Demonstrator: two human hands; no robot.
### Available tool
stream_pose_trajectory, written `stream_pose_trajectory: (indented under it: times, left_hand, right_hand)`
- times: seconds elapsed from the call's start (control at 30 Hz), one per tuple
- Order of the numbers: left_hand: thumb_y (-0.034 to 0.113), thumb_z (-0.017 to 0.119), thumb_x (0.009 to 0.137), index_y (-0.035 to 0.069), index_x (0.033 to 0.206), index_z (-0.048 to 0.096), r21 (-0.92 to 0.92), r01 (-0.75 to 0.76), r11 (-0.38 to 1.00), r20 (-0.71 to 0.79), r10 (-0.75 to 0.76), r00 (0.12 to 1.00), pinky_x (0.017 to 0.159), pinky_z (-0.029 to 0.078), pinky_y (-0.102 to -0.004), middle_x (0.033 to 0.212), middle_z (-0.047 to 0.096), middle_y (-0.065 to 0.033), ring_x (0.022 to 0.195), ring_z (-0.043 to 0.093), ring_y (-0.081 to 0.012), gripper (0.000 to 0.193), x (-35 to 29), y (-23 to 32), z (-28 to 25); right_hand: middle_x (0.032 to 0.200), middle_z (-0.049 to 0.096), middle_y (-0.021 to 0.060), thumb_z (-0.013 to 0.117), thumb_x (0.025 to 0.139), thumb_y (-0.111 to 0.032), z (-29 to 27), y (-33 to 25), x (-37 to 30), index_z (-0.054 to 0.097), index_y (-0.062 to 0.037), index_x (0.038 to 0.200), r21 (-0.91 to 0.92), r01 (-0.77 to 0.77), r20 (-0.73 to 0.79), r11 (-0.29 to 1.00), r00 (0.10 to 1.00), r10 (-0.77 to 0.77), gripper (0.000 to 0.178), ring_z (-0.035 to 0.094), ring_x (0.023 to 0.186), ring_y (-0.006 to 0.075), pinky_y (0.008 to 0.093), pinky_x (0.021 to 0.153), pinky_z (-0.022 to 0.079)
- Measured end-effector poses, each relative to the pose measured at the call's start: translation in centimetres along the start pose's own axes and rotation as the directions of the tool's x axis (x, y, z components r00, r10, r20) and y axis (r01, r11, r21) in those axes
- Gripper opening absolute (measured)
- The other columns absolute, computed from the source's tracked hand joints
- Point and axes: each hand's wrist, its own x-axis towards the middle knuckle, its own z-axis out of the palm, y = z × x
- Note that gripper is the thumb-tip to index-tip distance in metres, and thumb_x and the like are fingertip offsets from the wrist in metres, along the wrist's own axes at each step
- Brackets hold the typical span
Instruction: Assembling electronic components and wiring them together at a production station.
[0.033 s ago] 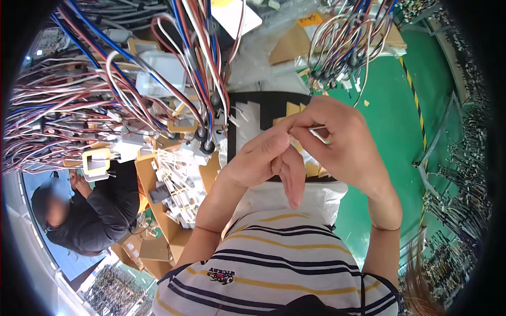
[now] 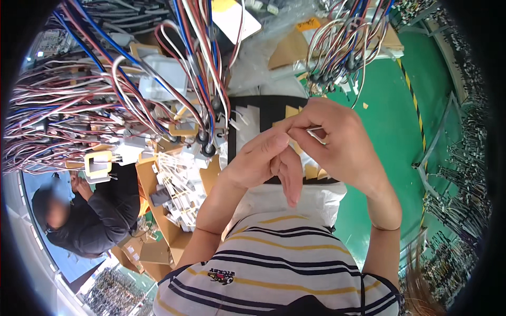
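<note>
Both my hands meet in front of my chest, fingertips touching. My right hand is bent into a pinch, thumb against forefinger. My left hand has its thumb laid along the forefinger at that same spot, while its other fingers hang loosely downward. Anything between the fingertips is too small or too hidden to make out. Below the hands is a black surface bearing white pieces and yellow pieces, partly covered by my fingers. White plastic sheeting lies nearest my body.
Bundles of red, white and blue wires crowd the left, with another wire bundle at the far right. A cardboard box holds white parts. At left sits a co-worker in dark clothing. Green floor extends on the right.
The view has shifted very slightly, so the wires and black surface appear a little displaced. My hands keep almost the same pose and contact.
</note>
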Motion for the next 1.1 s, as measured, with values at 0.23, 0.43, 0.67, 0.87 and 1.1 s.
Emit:
stream_pose_trajectory:
  times: [0.23,0.43,0.67,0.87,1.1]
  left_hand:
    - [0.032,0.025,0.098,-0.004,0.139,0.021,0.076,-0.098,0.992,-0.199,0.112,0.974,0.048,0.055,-0.0342,0.068,0.062,-0.0241,0.055,0.064,-0.0322,0.055,-0.8,0.2,0.1]
    - [0.031,0.026,0.098,-0.011,0.135,0.027,0.059,-0.132,0.989,-0.144,0.139,0.980,0.044,0.053,-0.0321,0.059,0.061,-0.0199,0.048,0.062,-0.0275,0.056,-1.0,2.6,1.0]
    - [0.031,0.029,0.096,-0.013,0.133,0.029,0.130,-0.182,0.975,-0.128,0.199,0.972,0.041,0.051,-0.0300,0.056,0.060,-0.0181,0.045,0.060,-0.0263,0.058,-1.5,2.7,1.1]
    - [0.035,0.037,0.092,-0.010,0.134,0.032,0.045,-0.099,0.994,-0.073,0.102,0.992,0.062,0.053,-0.0339,0.070,0.063,-0.0215,0.063,0.064,-0.0286,0.062,-1.2,2.4,-0.4]
    - [0.017,0.070,0.079,-0.005,0.113,0.058,0.453,-0.016,0.891,-0.302,0.170,0.938,0.083,0.047,-0.0270,0.104,0.064,-0.0102,0.098,0.060,-0.0153,0.042,1.2,1.3,-2.5]
  right_hand:
    - [0.077,0.054,0.0048,0.064,0.080,0.002,-1.8,0.4,0.7,0.060,0.0035,0.084,0.122,-0.117,0.100,0.986,0.989,0.106,0.006,0.054,0.065,0.0106,0.0234,0.058,0.047]
    - [0.076,0.053,0.0008,0.065,0.079,0.005,-3.0,-0.5,-0.3,0.061,0.0022,0.082,0.327,-0.227,0.035,0.917,0.973,0.228,0.005,0.049,0.066,0.0049,0.0197,0.055,0.039]
    - [0.075,0.054,0.0016,0.064,0.079,0.007,-3.0,0.1,-0.4,0.063,0.0030,0.080,0.305,-0.200,-0.017,0.931,0.976,0.215,0.004,0.048,0.063,0.0045,0.0212,0.051,0.035]
    - [0.076,0.054,0.0027,0.063,0.078,0.007,-2.8,0.8,-0.1,0.064,0.0039,0.085,0.363,-0.221,0.051,0.905,0.975,0.218,0.007,0.051,0.065,0.0051,0.0220,0.049,0.036]
    - [0.073,0.053,0.0044,0.062,0.077,0.005,-1.7,3.2,0.5,0.063,0.0025,0.084,-0.131,0.006,0.018,0.991,1.000,-0.004,0.008,0.047,0.062,0.0104,0.0233,0.052,0.037]
